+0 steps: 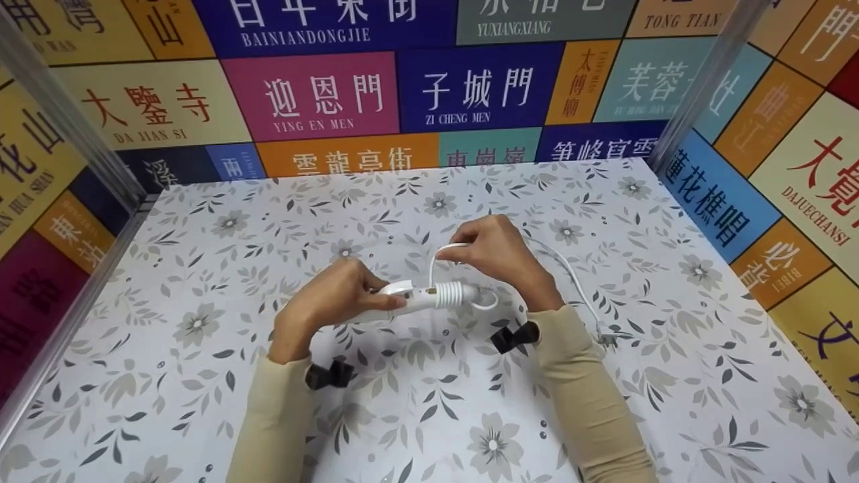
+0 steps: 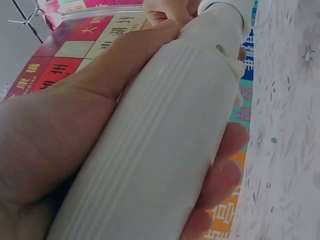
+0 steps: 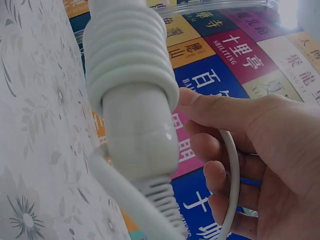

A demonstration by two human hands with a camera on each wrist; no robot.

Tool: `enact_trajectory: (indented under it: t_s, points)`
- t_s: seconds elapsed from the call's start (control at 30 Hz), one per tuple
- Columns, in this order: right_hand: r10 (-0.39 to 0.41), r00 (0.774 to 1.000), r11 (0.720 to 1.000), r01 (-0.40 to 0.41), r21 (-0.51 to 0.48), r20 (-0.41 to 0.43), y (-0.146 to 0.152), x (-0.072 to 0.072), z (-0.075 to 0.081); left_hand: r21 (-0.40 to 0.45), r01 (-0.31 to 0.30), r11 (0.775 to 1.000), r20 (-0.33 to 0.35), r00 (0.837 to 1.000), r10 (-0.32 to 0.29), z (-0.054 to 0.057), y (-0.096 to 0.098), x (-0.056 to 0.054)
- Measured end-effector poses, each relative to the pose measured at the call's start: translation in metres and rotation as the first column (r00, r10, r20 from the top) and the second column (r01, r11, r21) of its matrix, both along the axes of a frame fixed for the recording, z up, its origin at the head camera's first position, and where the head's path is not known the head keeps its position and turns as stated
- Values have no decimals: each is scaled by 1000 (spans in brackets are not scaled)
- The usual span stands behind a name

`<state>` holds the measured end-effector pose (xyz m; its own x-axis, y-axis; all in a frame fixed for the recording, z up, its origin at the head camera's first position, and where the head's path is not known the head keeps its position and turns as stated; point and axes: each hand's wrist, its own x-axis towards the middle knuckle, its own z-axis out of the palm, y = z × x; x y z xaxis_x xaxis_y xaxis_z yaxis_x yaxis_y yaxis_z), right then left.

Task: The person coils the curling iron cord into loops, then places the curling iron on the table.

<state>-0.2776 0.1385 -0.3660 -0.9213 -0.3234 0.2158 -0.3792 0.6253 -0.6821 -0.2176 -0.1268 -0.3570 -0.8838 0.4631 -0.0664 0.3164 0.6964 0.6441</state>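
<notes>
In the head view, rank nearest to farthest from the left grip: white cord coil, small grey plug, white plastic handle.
1. White plastic handle: held in the left grip.
2. White cord coil: just to its right.
3. Small grey plug: farthest right, beside the right tan sleeve.

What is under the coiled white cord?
The coils wrap a white device, which shows on both sides of them; the part directly beneath is covered and can't be seen.

Left hand: just left of the frame's centre; knuckles uppermost, thumb and fingers curled in a grip. Right hand: right of centre, set higher; thumb and fingers drawn together, pinching. Left forearm, right forearm: both beige-sleeved, angled up from the frame's lower edge.
</notes>
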Motion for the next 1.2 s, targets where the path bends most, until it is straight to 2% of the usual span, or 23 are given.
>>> enact_trajectory:
  t_s: [0.2, 0.33, 0.5, 0.6, 0.73, 0.97, 1.1, 1.2]
  points:
    - [2, 994, 1000, -5, -26, -112, -7, 13, 12, 2, -34, 999, -8, 999, 34, 0, -2, -1]
    - [12, 972, 999, -19, -26, -235, -11, 19, 16, 9, -73, 997, -30, 997, 73, 2, -4, -2]
    - [54, 939, 997, -68, -31, -340, -13, 23, 19, 21, -187, 982, -56, 981, 188, 4, -8, -1]
    - [80, 931, 995, -97, -29, -356, -15, 24, 19, 14, -263, 965, -58, 963, 263, 5, -8, -1]
    - [117, 926, 991, -132, -18, -358, -18, 25, 19, 31, -323, 946, -63, 944, 324, 4, -6, -2]
    - [213, 906, 975, -221, 21, -367, -19, 26, 19, 57, -390, 919, -106, 913, 394, 7, -9, -2]
    - [256, 893, 966, -252, 61, -370, -20, 27, 18, 76, -418, 905, -96, 900, 424, 10, -11, -2]
    - [281, 895, 959, -270, 80, -347, -20, 28, 19, 97, -442, 892, -71, 891, 449, 11, -12, -3]
